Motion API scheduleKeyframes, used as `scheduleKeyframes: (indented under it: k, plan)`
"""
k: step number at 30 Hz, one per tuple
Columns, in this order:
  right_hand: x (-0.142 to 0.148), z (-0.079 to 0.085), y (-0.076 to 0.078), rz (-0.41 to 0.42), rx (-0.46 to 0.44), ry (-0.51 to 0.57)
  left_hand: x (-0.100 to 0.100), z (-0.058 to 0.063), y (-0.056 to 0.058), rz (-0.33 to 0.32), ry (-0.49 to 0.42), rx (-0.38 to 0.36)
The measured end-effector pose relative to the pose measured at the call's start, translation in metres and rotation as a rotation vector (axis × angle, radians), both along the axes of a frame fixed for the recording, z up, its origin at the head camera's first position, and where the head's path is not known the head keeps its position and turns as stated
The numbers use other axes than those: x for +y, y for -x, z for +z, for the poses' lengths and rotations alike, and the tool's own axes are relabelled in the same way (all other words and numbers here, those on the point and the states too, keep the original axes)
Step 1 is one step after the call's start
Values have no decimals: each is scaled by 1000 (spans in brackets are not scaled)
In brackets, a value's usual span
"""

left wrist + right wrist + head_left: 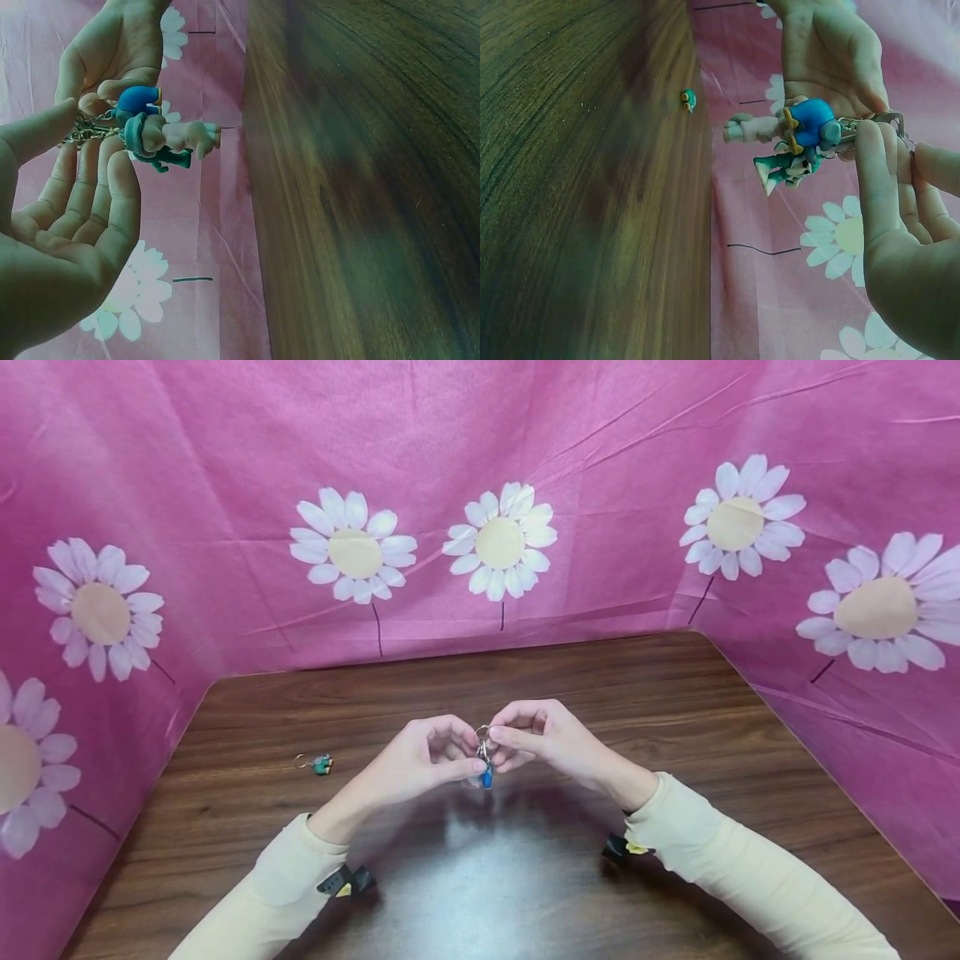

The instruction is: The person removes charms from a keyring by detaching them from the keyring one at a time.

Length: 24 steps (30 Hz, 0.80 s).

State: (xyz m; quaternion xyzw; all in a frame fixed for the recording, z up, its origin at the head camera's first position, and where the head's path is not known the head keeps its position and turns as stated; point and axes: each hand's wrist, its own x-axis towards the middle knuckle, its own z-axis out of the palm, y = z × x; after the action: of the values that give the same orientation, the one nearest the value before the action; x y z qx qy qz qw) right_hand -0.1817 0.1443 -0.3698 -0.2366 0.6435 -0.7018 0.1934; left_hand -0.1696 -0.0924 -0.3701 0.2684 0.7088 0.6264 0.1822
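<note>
Above the table, my left hand (418,756) pinches the chains of a bunch of figurine keychains between thumb and fingers. Opposite it, my right hand (553,745) holds the metal ring (482,732) at the top of the bunch. From the chains hang a blue round-bodied figurine (811,124), a pale figurine (180,135) and a green one (774,169). In the head view mostly the blue figurine shows; the others are hidden there. Further left on the table lies a separate green figurine keychain (322,765) with its own ring.
The dark wood-grain table (465,893) has a pink cloth (600,460) with white daisies standing round its back and sides. Black wrist straps (347,882) sit below both cream sleeves (720,831).
</note>
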Motion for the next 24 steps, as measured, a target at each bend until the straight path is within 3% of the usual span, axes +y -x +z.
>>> scheduleKeyframes:
  k: [9, 17, 24]
  plan:
    - [2, -3, -1, 15, 8, -15, -2, 0, 1, 54, 49, 145]
    - [2, -4, -1, 26, 21, -9, -1, -1, 2, 18, 62, 152]
    - [2, -3, 2, 27, 22, -6, -1, 1, 3, 38, 75, 177]
